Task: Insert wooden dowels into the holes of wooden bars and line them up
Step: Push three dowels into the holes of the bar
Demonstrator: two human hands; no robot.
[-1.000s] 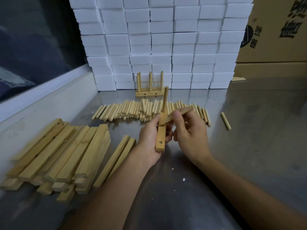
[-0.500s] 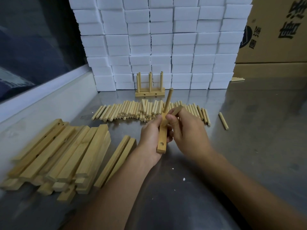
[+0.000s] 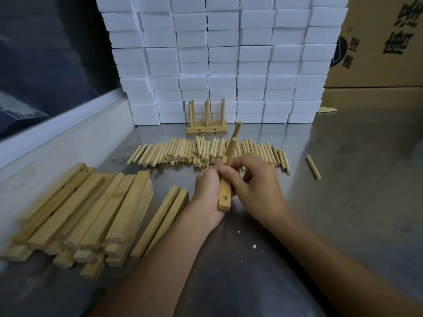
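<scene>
Now upright, second dowel (image 3: 230, 151) sits pinched between right fingers (image 3: 231, 173).

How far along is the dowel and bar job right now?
Early. Done: finished bars with upright dowels stand by the white blocks. In hand: the left hand grips a bar with two dowels up; the right hand is at the second dowel; its near hole is empty. Left: the bar pile and loose dowels.

Bars (image 3: 87, 211) piled left, dowels (image 3: 206, 152) rowed behind the hands, finished bar (image 3: 207, 129) behind those against foam blocks (image 3: 217, 58), stray dowel (image 3: 313, 167) right.
</scene>
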